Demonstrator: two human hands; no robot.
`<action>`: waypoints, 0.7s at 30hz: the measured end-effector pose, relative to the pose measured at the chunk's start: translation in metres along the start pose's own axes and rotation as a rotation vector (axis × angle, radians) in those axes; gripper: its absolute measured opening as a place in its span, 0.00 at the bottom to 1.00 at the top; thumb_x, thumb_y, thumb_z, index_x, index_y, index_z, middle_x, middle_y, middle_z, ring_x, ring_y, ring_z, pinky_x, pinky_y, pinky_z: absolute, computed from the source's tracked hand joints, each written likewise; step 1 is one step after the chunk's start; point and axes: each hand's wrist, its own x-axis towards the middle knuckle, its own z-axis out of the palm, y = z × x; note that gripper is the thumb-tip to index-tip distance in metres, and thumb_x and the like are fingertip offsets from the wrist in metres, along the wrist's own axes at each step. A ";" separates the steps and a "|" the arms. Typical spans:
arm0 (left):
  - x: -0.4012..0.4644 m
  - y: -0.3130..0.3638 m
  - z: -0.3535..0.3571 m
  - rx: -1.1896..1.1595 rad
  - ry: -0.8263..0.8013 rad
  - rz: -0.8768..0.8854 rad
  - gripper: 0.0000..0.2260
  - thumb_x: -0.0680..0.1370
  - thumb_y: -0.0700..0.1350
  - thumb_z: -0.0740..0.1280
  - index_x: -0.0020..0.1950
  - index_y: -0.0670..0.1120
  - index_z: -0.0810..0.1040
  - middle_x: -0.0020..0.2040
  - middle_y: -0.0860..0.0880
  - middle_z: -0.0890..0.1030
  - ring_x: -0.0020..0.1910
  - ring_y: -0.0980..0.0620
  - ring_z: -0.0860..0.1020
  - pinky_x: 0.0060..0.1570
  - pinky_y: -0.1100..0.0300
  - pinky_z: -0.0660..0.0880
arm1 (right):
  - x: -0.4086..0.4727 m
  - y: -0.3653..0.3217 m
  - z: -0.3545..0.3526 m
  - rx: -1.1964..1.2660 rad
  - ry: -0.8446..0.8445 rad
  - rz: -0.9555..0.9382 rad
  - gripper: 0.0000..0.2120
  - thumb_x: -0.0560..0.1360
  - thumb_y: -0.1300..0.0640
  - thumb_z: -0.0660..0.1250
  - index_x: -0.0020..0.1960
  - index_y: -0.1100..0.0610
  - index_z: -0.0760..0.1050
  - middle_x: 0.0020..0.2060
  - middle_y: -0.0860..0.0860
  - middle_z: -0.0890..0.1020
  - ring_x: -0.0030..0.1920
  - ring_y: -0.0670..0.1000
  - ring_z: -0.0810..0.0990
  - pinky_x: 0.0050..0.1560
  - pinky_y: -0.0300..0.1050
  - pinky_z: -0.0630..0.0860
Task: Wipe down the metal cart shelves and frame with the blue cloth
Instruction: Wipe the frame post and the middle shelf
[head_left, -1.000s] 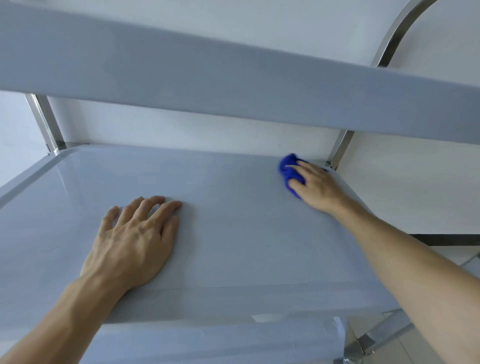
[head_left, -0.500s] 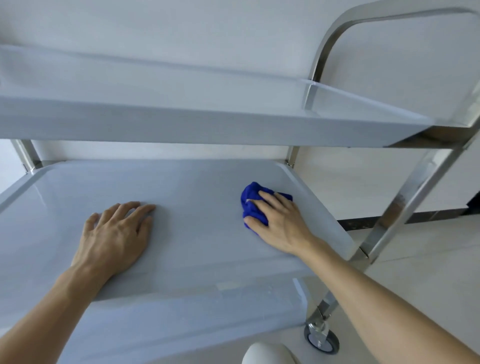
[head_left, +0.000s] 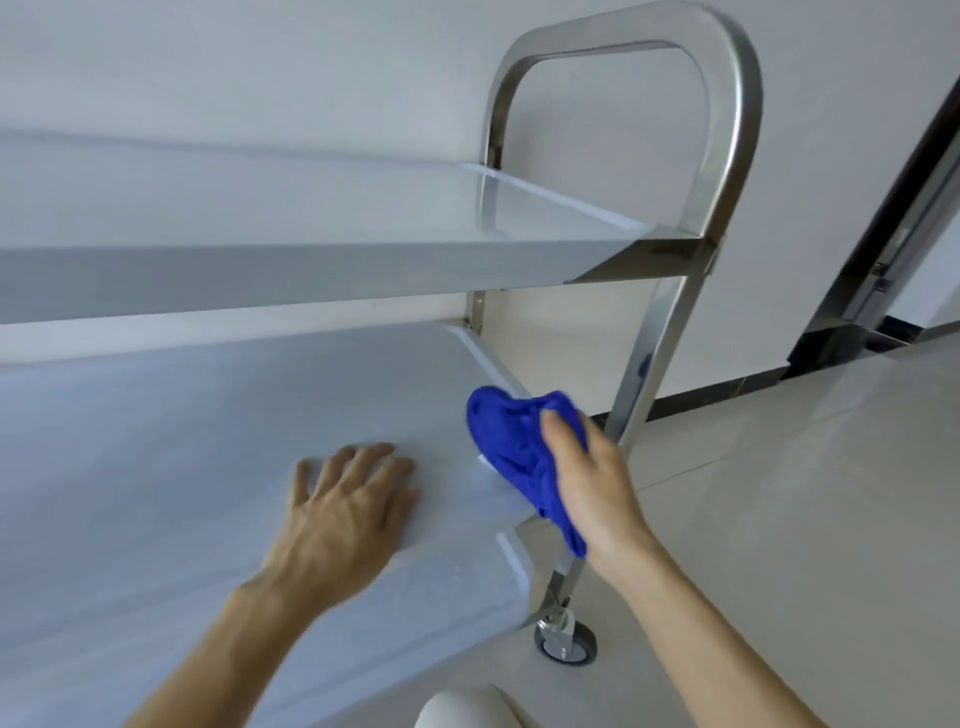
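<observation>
The metal cart fills the left of the view. Its lower shelf (head_left: 156, 467) lies under my hands and its upper shelf (head_left: 311, 223) runs above. A shiny arched frame (head_left: 727, 156) rises at the cart's right end. My right hand (head_left: 587, 488) grips the bunched blue cloth (head_left: 514, 447) at the lower shelf's right edge, beside the near upright. My left hand (head_left: 348, 509) rests flat on the lower shelf with its fingers spread, a little left of the cloth.
A caster wheel (head_left: 566, 644) sits under the near right corner on the pale tiled floor (head_left: 779, 519). A white wall stands behind the cart. A dark door frame (head_left: 883, 270) is at the far right. A pale rounded shape (head_left: 467, 706) shows at the bottom edge.
My right hand has swept the cloth from the far right corner of the lower shelf toward me to its near right edge. The view has risen and turned right.
</observation>
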 end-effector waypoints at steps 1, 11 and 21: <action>0.002 0.003 0.004 0.025 0.014 0.014 0.33 0.75 0.63 0.38 0.69 0.58 0.74 0.72 0.55 0.72 0.73 0.49 0.69 0.70 0.47 0.62 | -0.002 -0.003 -0.015 0.136 0.038 0.082 0.09 0.82 0.52 0.63 0.55 0.52 0.81 0.49 0.47 0.87 0.51 0.46 0.85 0.50 0.43 0.81; 0.004 -0.001 0.011 0.082 0.020 -0.003 0.27 0.77 0.58 0.44 0.68 0.56 0.74 0.67 0.55 0.75 0.70 0.48 0.71 0.70 0.45 0.64 | -0.033 -0.034 -0.101 0.422 0.503 -0.075 0.14 0.81 0.46 0.63 0.63 0.48 0.79 0.57 0.45 0.84 0.58 0.50 0.83 0.56 0.49 0.81; 0.003 0.001 0.012 0.104 0.016 0.003 0.28 0.77 0.58 0.40 0.69 0.56 0.71 0.68 0.56 0.73 0.71 0.49 0.69 0.70 0.44 0.63 | 0.062 -0.058 -0.034 -0.184 0.552 -0.447 0.38 0.69 0.53 0.79 0.74 0.48 0.63 0.63 0.45 0.74 0.62 0.45 0.76 0.63 0.51 0.77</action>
